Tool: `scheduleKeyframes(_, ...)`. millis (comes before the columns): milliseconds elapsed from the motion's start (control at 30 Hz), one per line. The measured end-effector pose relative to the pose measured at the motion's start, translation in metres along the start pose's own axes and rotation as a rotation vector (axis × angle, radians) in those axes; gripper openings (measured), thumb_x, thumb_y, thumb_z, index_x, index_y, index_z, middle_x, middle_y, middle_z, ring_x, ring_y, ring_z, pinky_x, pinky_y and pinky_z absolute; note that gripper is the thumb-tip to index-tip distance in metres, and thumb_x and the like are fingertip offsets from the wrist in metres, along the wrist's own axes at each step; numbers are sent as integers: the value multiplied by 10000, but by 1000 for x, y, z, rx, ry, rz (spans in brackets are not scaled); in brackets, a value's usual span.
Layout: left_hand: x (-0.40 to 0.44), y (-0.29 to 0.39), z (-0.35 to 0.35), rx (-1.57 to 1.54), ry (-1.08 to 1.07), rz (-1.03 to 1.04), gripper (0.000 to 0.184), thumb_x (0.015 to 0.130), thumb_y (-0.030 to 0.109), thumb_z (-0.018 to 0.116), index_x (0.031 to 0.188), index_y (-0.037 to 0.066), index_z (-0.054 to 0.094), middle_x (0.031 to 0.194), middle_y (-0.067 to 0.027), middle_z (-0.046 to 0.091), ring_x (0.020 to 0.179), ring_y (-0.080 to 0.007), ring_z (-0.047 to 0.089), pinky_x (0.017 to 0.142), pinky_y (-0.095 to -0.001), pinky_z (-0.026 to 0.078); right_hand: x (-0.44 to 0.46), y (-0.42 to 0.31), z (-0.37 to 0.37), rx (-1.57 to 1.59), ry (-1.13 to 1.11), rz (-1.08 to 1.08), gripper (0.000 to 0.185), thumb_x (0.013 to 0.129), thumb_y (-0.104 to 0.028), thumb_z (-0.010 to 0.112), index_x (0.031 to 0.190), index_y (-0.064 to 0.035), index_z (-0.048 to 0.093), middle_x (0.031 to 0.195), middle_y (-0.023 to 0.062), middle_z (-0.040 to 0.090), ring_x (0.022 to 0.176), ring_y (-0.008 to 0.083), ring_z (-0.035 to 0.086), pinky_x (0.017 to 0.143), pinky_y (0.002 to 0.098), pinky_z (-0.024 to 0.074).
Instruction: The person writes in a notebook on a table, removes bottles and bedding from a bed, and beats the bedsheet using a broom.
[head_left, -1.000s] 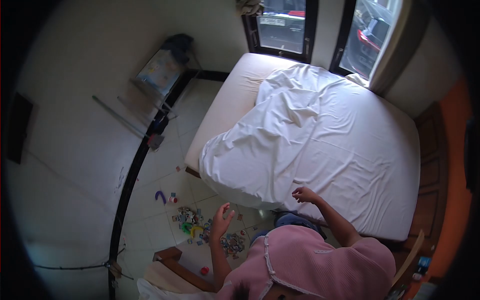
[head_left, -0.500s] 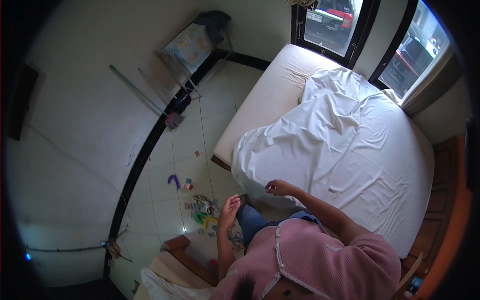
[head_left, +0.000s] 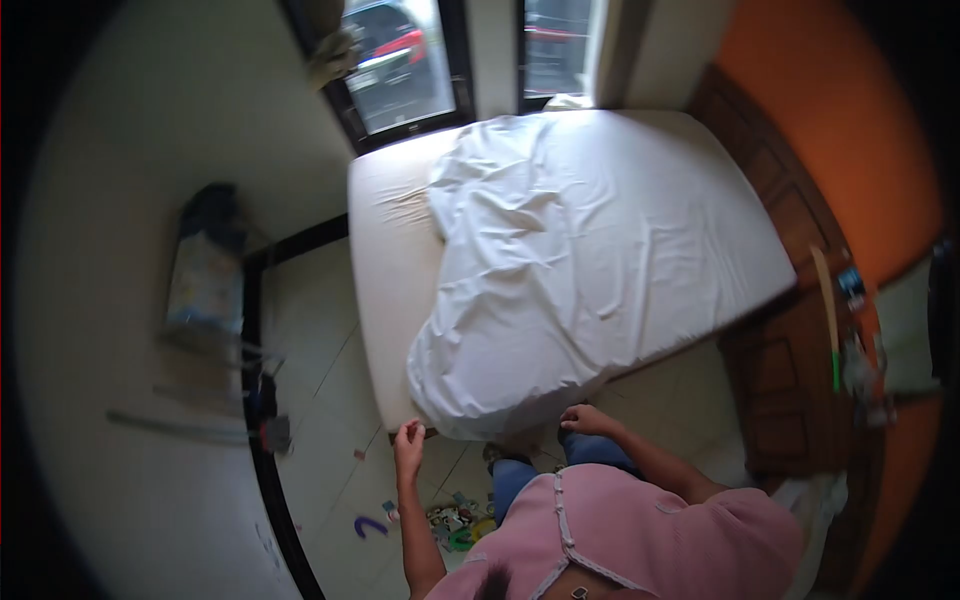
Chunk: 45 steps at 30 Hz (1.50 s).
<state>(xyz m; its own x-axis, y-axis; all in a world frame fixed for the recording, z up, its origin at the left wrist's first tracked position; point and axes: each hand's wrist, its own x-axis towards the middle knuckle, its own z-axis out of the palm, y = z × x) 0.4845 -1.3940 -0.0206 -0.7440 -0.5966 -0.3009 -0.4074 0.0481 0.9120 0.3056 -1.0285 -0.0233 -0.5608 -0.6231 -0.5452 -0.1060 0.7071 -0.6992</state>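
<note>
My left hand [head_left: 408,441] is raised by the near left corner of the bed, holding nothing, its fingers loosely stretched and slightly bent. Over my thigh hangs my right hand [head_left: 586,420], also without anything in it, the fingers relaxed and curving down just short of the bed's near edge. In front of both hands a wrinkled white sheet [head_left: 510,300] covers the middle and right of the bed. Along the left side the pale mattress [head_left: 385,300] shows bare. Neither hand appears to touch the sheet.
Toys [head_left: 455,525] and small cards litter the floor by my feet, with a purple curved piece [head_left: 370,526] beside them. A broom [head_left: 200,430] and a folding rack [head_left: 205,280] stand along the left wall. The wooden headboard [head_left: 790,200] is on the right.
My view has turned right, so the bed now lies straight ahead. My left hand has moved out towards the bed's corner, while the right has dropped over my thigh. The sheet looks unchanged.
</note>
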Motion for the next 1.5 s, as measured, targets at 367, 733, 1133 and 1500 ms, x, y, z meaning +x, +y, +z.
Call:
scheduleKeyframes(367,-9,154,255,-7,-558,309,276,861,169,548,1100,33,534,959,-98,608,844,-141,578,728,-257,460,-107,115,-41,587,468,40,287,842,-247,558,965,6,612,849,92,641,720,136,598,662,287,482)
scheduleKeyframes(733,-234,381,453,-587,-947,571,270,920,145,403,1087,-33,518,1139,-184,530,1153,-271,448,988,-417,316,-348,13,-259,778,957,-784,575,925,-444,330,1178,50,483,1230,169,479,1179,202,425,1000,316,292)
scheduleKeyframes(1133,-328,468,566,-1344,-2075,800,540,895,363,375,1271,-21,315,1325,-232,316,1273,-358,244,1040,-497,129,-430,26,-333,640,771,-2006,583,833,-393,521,1237,17,428,1290,278,335,1243,403,288,1016,539,190)
scheduleKeyframes(1500,-273,524,774,-1049,-2186,927,763,858,529,355,1346,-30,175,1379,-256,210,1308,-372,148,1052,-475,59,-475,193,-466,287,1413,-991,481,906,-376,379,1149,15,515,1133,205,530,1054,270,489,900,403,342)
